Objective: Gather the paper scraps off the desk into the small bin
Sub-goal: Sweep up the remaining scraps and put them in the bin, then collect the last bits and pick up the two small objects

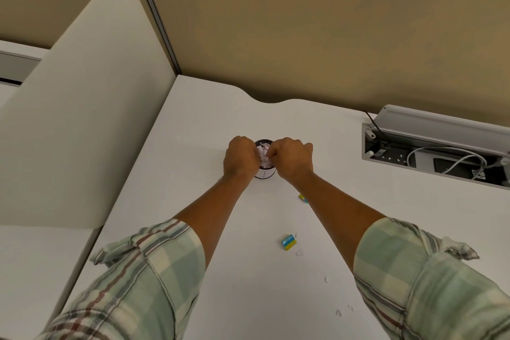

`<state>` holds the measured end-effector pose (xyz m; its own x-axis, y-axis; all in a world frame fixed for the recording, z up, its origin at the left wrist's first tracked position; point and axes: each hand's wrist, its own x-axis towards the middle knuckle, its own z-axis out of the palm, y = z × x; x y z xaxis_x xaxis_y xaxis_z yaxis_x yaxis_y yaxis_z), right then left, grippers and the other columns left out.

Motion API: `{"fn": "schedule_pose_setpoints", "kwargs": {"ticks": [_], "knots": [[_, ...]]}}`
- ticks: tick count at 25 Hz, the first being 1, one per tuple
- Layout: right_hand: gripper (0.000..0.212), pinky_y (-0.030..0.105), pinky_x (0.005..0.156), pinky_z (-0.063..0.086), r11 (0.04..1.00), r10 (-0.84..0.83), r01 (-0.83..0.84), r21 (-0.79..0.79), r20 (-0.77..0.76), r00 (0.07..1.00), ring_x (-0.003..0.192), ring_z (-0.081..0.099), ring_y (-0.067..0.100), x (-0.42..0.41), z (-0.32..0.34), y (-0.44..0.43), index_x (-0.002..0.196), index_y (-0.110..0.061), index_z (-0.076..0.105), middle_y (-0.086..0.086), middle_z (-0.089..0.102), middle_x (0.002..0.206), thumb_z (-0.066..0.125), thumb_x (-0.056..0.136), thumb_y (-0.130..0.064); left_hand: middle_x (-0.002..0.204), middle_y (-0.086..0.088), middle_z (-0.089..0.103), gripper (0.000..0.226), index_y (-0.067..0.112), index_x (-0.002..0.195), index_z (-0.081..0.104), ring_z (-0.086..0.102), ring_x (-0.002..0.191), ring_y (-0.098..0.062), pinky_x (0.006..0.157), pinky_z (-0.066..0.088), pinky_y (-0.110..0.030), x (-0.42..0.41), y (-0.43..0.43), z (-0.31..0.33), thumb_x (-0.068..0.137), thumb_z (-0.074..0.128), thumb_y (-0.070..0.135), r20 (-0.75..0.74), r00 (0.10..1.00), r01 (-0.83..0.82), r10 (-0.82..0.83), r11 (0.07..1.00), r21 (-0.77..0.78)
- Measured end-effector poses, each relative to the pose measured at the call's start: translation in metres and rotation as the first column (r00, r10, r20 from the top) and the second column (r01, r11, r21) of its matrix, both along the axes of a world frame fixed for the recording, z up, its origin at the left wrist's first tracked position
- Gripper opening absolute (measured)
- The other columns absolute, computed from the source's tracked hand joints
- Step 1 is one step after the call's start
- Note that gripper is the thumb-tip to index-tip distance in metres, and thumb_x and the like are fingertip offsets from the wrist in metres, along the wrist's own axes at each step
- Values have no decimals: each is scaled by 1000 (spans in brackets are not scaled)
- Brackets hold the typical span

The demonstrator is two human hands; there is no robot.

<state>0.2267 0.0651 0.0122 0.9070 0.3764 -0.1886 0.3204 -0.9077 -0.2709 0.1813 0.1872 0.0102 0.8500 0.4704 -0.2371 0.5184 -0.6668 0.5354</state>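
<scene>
Head view, the only one you have:

- Both hands are at the small bin [264, 174], which stands mid-desk [198, 124]. Your left hand [241, 159] is against its left side, your right hand [293, 159] against its right, knuckles up.
- Grip: fingers of both hands are curled in over the bin mouth. The fingertips are hidden behind the knuckles, so I can't tell whether you're pinching paper or pressing it down.
- The bin is packed to the rim with pale paper scraps [263, 154].
- Leftovers all lie on your side of the bin and off to the right:
  - a small yellow-blue bit [302, 198] just beside your right forearm;
  - a bigger blue-and-yellow piece [289, 242] between your forearms, long axis running diagonally, near-left to far-right. Printed scrap or something else, can't tell;
  - white flecks [326, 279] trailing on toward your right sleeve [430, 284].
- My read: this load is going in and the job is only partly done. The right hand is nearer every leftover, so pull it straight back toward you. The left can steady the bin.
- The open cable tray [430, 152] sits well apart at far right, out of the way.
</scene>
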Motion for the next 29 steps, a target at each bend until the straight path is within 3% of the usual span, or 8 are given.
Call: {"fn": "schedule_pose_setpoints", "kwargs": {"ticks": [2, 6, 9, 14, 18, 23, 26, 29], "knots": [[18, 36, 82, 52, 947, -80, 118, 300, -136, 987, 83, 68, 15, -3, 10, -12, 81, -26, 77, -10, 76, 86, 72, 82, -9, 94, -11, 76, 14, 5, 93, 79, 72, 85, -25, 75, 63, -38, -8, -1, 8, 89, 67, 11, 42, 999, -11, 12, 1000, -10], [15, 23, 68, 59, 574, -149, 425, 700, -421, 895, 71, 71, 6, -14, 29, -36, 79, -12, 77, -4, 76, 76, 85, 73, -1, 88, -6, 75, 9, 9, 82, 79, 69, 82, -21, 67, 56, -29, -26, -6, 20, 83, 71, 7, 164, 982, -88, 97, 994, -59], [13, 19, 59, 53, 346, -194, 652, 675, -628, 754, 64, 67, 4, -24, 36, -58, 85, -16, 78, -7, 77, 75, 85, 76, -11, 92, -6, 72, 7, 10, 81, 77, 66, 88, -20, 72, 49, -27, -40, -8, 23, 85, 72, 12, 252, 956, -124, 151, 985, -120], [18, 29, 64, 53, 239, -215, 767, 595, -738, 640, 67, 63, 15, -53, 30, -110, 91, -13, 75, 1, 74, 80, 86, 76, -12, 89, -6, 73, 9, 9, 89, 77, 65, 85, -18, 77, 49, -24, -77, -32, 19, 86, 68, 11, 366, 921, -75, 132, 984, -164], [14, 28, 61, 56, 324, -277, 774, 543, -728, 627, 63, 64, 16, -93, 8, -156, 85, -10, 74, 2, 73, 70, 84, 76, -5, 87, -3, 75, 8, 8, 89, 77, 66, 80, -13, 76, 51, -22, -118, -68, -2, 87, 69, 9, 292, 956, 17, 37, 984, -179], [9, 32, 69, 56, 604, -341, 673, 426, -625, 702, 74, 67, 21, -144, -29, -201, 84, -12, 77, 3, 74, 76, 77, 81, -4, 91, -2, 74, 9, 11, 89, 77, 67, 84, -13, 75, 47, -16, -164, -116, -31, 89, 68, 11, 145, 985, 125, -97, 971, -204], [26, 26, 99, 47, 888, -234, 372, 271, -432, 871, 114, 65, 21, -171, -48, -213, 115, -12, 75, 4, 73, 119, 64, 92, -8, 96, -8, 69, 15, 9, 96, 76, 66, 90, -22, 76, 48, -23, -185, -138, -45, 93, 64, 16, 59, 974, 224, -218, 965, -134], [50, 25, 122, 21, 984, 18, 48, 174, -360, 933, 147, 37, 19, -186, -58, -202, 153, -15, 42, 2, 40, 160, 45, 103, -11, 108, -9, 66, 22, 9, 110, 73, 65, 101, -22, 87, 52, -26, -200, -144, -55, 98, 60, 21, -13, 971, 235, -237, 968, -86]]}}
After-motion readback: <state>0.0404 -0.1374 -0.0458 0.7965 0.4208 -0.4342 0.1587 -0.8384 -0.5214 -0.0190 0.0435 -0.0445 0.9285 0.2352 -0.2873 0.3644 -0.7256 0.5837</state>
